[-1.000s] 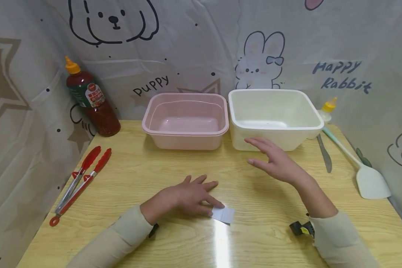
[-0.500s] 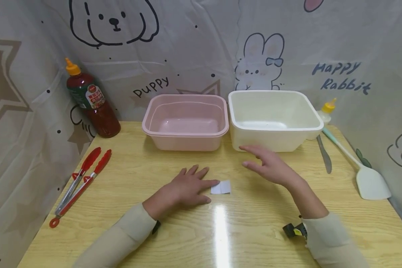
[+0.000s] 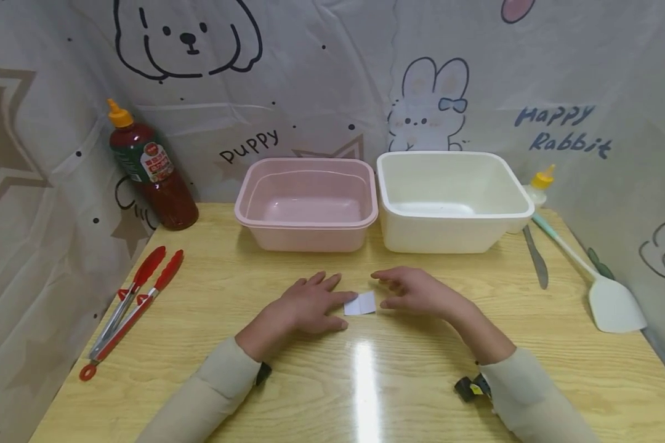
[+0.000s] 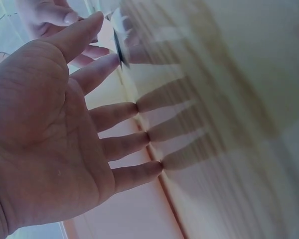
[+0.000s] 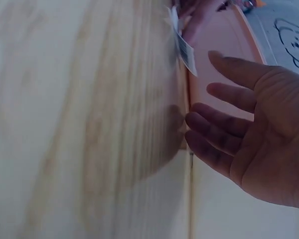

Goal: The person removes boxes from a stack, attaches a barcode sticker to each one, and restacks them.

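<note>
A small folded piece of white paper (image 3: 360, 304) lies on the wooden table in the head view, a crease down its middle. My left hand (image 3: 310, 305) has its fingers spread, with the index fingertip on the paper's left part. In the left wrist view the fingertips of the left hand (image 4: 55, 134) meet the tabletop. Just right of the paper is my right hand (image 3: 415, 291), fingers loosely bent, thumb apart from the index finger. The right wrist view shows the right hand (image 5: 259, 119) holding nothing, with one edge of the paper (image 5: 186, 55) tilted up off the table.
A pink basin (image 3: 307, 237) and a cream basin (image 3: 440, 237) stand side by side at the back. Red-tipped tongs (image 3: 127, 314) and a sauce bottle (image 3: 155, 172) are at left. A knife (image 3: 535, 258), white spatula (image 3: 615, 301) and yellow-capped bottle (image 3: 540, 184) are at right.
My left hand has slid the paper away from me and slightly left. My right hand has come down and leftward from in front of the cream basin to beside the paper.
</note>
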`<state>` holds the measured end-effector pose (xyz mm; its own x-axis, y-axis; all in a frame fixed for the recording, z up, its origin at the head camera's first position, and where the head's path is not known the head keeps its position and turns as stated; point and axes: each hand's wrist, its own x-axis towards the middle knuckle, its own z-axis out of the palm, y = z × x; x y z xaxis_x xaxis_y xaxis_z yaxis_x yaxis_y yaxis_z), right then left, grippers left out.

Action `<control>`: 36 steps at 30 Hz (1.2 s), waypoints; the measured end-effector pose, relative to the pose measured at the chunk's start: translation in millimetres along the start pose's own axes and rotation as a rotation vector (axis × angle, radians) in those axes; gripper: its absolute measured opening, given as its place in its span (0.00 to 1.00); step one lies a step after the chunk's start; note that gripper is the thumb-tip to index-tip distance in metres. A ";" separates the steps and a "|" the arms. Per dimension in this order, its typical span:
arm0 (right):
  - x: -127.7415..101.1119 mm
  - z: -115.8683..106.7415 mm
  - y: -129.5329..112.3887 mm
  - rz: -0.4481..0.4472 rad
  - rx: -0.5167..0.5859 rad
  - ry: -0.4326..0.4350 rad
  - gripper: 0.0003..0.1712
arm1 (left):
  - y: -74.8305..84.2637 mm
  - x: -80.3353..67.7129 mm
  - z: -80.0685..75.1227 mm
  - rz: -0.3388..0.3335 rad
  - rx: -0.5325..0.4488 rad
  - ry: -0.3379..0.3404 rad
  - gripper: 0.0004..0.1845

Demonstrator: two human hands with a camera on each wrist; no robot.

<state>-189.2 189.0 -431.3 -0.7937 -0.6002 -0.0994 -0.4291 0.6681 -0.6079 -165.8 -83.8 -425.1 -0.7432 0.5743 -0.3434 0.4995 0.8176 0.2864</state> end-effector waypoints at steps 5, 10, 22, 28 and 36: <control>6.6 6.1 -8.5 0.004 -0.162 -0.015 0.35 | 0.0 -2.8 -1.3 -0.002 -0.014 0.003 0.35; 10.9 10.8 -14.9 -0.005 -0.260 -0.011 0.30 | 0.4 -2.5 -2.2 0.000 -0.015 0.009 0.35; 13.3 12.5 -22.3 -0.070 -0.317 0.014 0.14 | 2.0 -1.5 -1.5 -0.010 -0.007 0.002 0.34; 14.0 14.8 -20.5 -0.142 -0.337 0.022 0.12 | 3.1 -1.5 -1.5 -0.006 0.028 0.005 0.33; 14.9 18.2 -22.8 -0.219 -0.340 -0.001 0.14 | 4.4 -1.3 -3.5 -0.017 0.028 0.017 0.34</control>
<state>-183.4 156.9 -433.3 -0.6677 -0.7444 0.0029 -0.7060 0.6320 -0.3196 -164.3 -81.1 -420.3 -0.7588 0.5601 -0.3326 0.4993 0.8280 0.2552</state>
